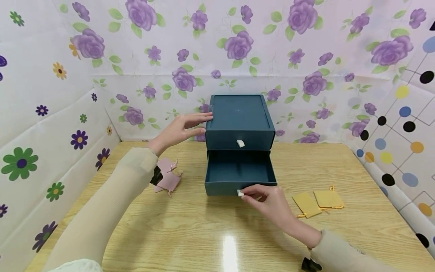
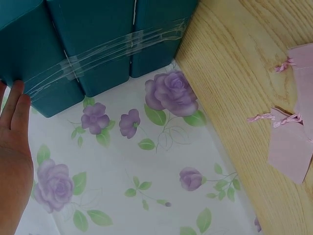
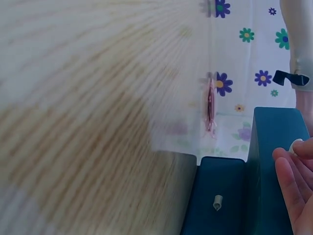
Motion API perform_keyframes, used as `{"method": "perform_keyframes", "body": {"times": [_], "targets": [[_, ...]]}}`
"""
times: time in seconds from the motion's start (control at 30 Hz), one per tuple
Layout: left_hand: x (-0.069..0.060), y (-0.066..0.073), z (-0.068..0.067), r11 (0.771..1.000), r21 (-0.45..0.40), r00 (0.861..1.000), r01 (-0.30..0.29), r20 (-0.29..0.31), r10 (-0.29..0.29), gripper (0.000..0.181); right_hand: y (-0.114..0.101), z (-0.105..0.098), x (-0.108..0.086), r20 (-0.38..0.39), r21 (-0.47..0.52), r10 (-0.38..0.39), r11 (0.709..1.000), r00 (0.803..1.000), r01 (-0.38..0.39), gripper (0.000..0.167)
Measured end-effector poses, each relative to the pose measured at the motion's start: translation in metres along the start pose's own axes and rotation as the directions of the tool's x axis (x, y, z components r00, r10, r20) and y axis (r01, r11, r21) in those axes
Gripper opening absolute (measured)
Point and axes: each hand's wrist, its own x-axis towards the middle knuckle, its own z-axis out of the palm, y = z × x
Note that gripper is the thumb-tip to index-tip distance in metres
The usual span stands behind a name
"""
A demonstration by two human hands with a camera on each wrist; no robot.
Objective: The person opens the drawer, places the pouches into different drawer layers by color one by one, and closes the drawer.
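A dark blue drawer cabinet stands on the table against the back wall. One drawer below the top one is pulled out, its inner floor showing. My right hand pinches the white pull tab on that drawer's front between thumb and fingers. With fingers extended, my left hand touches the cabinet's upper left side. Three stacked sections with clear tape across them appear in the left wrist view. Another drawer front with a white tab sits nearer the table in the right wrist view.
Pink drawstring pouches lie on the wooden table left of the cabinet, partly behind the left wrist strap. Two yellow drawstring pouches lie to the right, near my right forearm. Flower-printed cloth covers the back wall.
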Motion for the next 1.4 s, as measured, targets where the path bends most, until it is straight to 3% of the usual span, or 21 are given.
{"method": "perform_keyframes", "body": {"times": [0.37,0.63,1.4], "targets": [[0.001,-0.003,0.0,1.0,0.006,1.0,-0.017,-0.004,0.017,0.047,-0.006,0.005,-0.008,-0.006,0.007,-0.043,0.999,0.999,0.043,0.012],[0.001,-0.004,0.001,1.0,0.002,1.0,-0.014,-0.002,0.014,0.047,-0.009,0.004,-0.013,-0.002,0.002,-0.003,1.0,1.0,0.003,0.012],[0.001,-0.002,0.001,1.0,-0.015,1.0,-0.006,0.002,0.006,0.047,-0.011,0.005,-0.018,-0.003,0.026,0.0,1.0,1.0,0.001,0.012]]}}
